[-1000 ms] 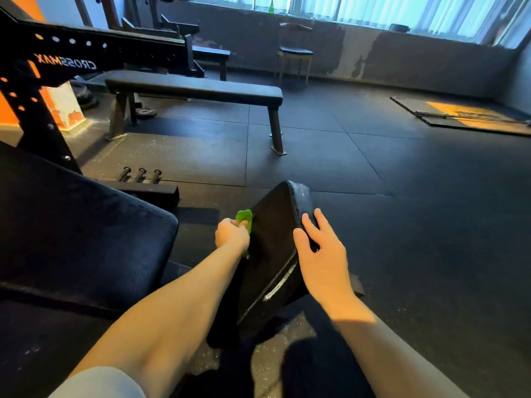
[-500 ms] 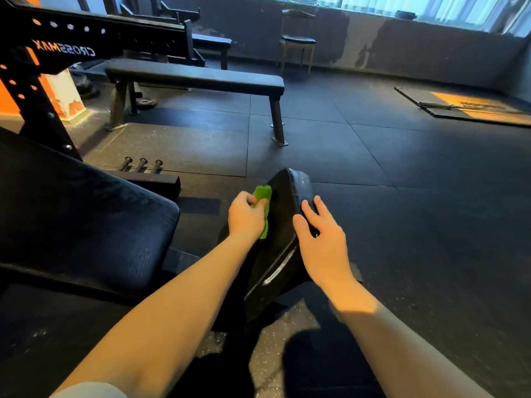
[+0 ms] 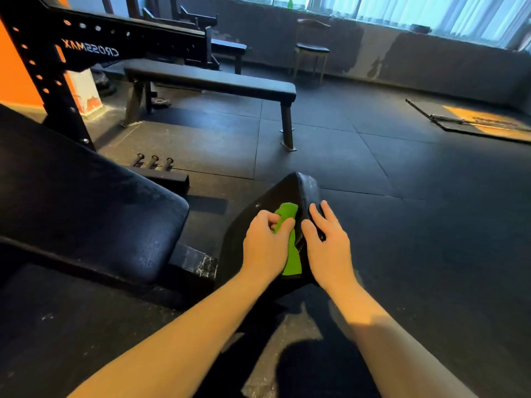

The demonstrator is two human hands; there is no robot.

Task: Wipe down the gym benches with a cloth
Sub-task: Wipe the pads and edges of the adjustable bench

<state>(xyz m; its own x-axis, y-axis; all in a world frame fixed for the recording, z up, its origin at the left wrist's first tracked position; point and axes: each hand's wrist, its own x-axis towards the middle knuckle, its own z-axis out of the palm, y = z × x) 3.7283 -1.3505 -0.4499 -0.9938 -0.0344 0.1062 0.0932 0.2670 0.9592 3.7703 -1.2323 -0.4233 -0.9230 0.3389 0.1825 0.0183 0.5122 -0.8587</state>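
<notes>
Since a moment ago, the person's left hand point(image 3: 265, 248) has slid the green cloth point(image 3: 291, 261) from the left edge of the small tilted seat pad point(image 3: 270, 196) up onto its face, ending just beside the right hand point(image 3: 327, 248). The left hand's fingers are curled around the bunched top of the cloth, pressing it to the black pad, while a loose strip of cloth trails down toward the near end. The right hand stays on the pad's right edge, fingers straight and spread, gripping nothing. Both bare forearms reach in from the near side.

To the left, a larger black back pad point(image 3: 86, 202) slopes upward, and a scuffed metal frame shows between it and the seat pad. Farther off, a long flat bench point(image 3: 209, 80) stands on the dark rubber floor point(image 3: 402, 225), with a black rack point(image 3: 57, 67) at far left. A stool point(image 3: 312, 48) sits by the far wall under bright windows.
</notes>
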